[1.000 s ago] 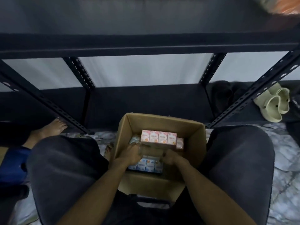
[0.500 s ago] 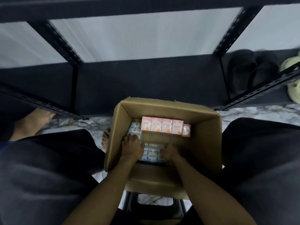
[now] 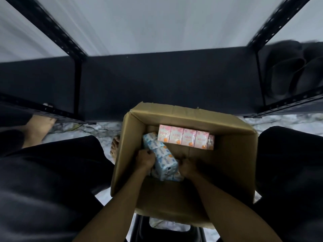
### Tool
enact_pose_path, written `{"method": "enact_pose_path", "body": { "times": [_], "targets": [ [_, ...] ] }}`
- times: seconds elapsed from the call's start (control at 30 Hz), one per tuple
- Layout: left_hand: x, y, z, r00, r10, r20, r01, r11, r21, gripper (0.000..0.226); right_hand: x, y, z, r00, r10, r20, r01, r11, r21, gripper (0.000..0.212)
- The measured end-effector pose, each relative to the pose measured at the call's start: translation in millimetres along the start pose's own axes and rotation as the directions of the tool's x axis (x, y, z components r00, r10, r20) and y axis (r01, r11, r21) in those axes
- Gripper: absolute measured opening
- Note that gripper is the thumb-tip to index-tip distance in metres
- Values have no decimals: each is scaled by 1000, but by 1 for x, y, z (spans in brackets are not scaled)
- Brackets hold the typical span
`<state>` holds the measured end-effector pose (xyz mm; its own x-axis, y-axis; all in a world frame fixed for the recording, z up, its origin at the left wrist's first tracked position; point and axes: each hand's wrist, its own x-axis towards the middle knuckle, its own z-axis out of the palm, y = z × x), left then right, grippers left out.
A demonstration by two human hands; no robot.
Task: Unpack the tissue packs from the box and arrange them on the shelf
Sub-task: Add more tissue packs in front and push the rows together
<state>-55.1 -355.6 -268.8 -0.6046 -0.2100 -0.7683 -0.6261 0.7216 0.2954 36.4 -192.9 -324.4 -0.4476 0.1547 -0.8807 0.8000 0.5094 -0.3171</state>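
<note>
Pair of dark slippers (image 3: 295, 70) sitting up at 2 o'clock, marble-look floor (image 3: 97, 128) showing around 9, bare foot (image 3: 39, 127) at 9, and a black stool (image 3: 167, 231) down at 6.

Wall (image 3: 157, 23): pale, plain, blurred, dimly lit. Shelving frame: dark perforated metal uprights, one at left (image 3: 52, 30), one at right (image 3: 279, 20). Lower shelf board (image 3: 166, 81): dark, matte, spanning the width of the view. Dark slippers (image 3: 293, 69): a pair on the shelf's right bay. Floor (image 3: 97, 128): marbled grey-white surface, showing below the shelf edge. Lighting: low and cool throughout.
</note>
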Motion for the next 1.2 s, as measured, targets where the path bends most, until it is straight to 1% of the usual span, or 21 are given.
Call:
{"method": "enact_pose_path", "body": {
  "times": [0.07,0.1,0.13,0.2,0.23,0.3,0.33,0.4,0.47,0.5,0.6,0.67,0.7,0.77,0.8,0.87,0.9,0.97,1.03,1.1,1.2],
  "targets": [
    [-1,-8,10,1000,6,-10,-7,997,-72,27,7,6,3,998,48,26,-45,992,-117,44],
    [-2,-12,15,1000,-15,-26,11,990,-141,24,8,7,4,998,55,7,-54,990,-132,45],
    [-2,-16,20,998,-57,-27,48,966,-254,19,7,6,2,998,61,-13,-62,994,-87,45],
    [4,-22,26,986,-164,23,154,859,-488,11,14,8,3,996,82,-19,-79,989,126,40],
    [7,-22,27,975,-210,65,210,802,-559,10,17,11,3,994,109,-14,-103,967,233,35],
    [11,-21,27,952,-256,166,301,696,-652,10,25,19,2,985,171,5,-158,894,419,25],
    [12,-20,27,941,-264,210,335,662,-670,14,25,22,1,978,206,21,-188,843,504,21],
    [15,-18,28,929,-270,254,370,644,-670,19,19,23,-4,964,263,39,-219,701,679,14],
    [23,-18,34,922,-283,262,385,634,-670,29,11,23,-9,953,287,95,-251,574,779,14],
    [25,-17,37,921,-300,250,388,646,-658,32,9,24,-10,949,287,128,-272,546,792,16],
    [36,-22,43,913,-350,212,405,703,-585,37,3,25,-12,936,280,212,-335,528,780,15],
    [32,-18,37,912,-351,213,408,711,-573,44,-1,23,-15,922,270,278,-382,512,770,18],
    [29,-16,34,909,-352,224,416,714,-563,46,-3,22,-17,907,274,319,-417,485,769,20],
    [31,-11,29,903,-369,222,429,727,-536,50,-8,23,-18,872,259,416,-489,419,765,13],
    [34,-11,30,905,-379,193,423,761,-491,52,-8,26,-15,857,242,455,-515,383,767,11],
    [37,-11,29,907,-416,65,416,862,-291,63,-8,28,-9,841,216,496,-541,311,782,14],
    [37,-9,28,906,-424,-10,413,888,-203,68,-9,30,-6,837,204,508,-547,283,788,14],
    [33,-2,25,904,-417,-93,395,899,-191,68,-11,29,-5,847,188,498,-532,278,800,13],
    [26,8,20,910,-381,-165,356,921,-162,65,-13,27,-8,861,195,470,-508,285,813,9],
    [21,14,16,924,-324,-201,308,945,-110,59,-16,24,-15,889,176,422,-457,327,827,8],
    [5,20,5,954,-197,-228,183,980,-78,45,-27,12,-33,939,129,318,-340,475,812,12]
  ]
}}
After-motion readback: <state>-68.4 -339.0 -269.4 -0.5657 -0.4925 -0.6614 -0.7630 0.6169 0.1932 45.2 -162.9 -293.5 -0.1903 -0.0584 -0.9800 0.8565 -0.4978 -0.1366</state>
